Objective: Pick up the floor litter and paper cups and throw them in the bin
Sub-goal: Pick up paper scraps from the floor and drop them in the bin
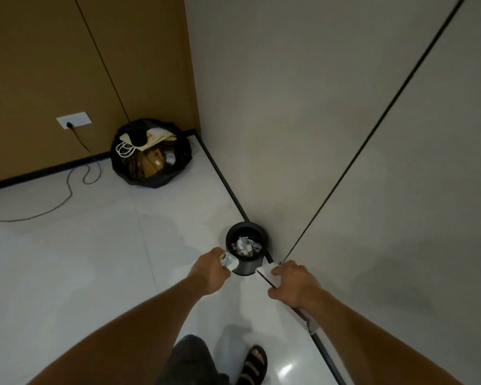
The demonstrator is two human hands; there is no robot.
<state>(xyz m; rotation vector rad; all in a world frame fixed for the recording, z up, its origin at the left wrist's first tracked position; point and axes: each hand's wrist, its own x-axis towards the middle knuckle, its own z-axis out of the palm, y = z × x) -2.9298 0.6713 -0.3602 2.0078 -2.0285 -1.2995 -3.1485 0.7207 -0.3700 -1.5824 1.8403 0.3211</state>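
Office-type interior, by the look of it: glossy white tiled floor point(95, 259), brown panelled wall point(53, 65) meeting grey wall panels point(289, 107) with thin black seams, black skirting point(222, 176), a wall socket point(74, 122) trailing a cable point(67, 195), a small black waste bin point(246, 266), and a cardboard-stuffed black rubbish bag point(147, 182).

Bin point(245, 262) against the wall point(317, 134), bag point(150, 162) in the corner behind.
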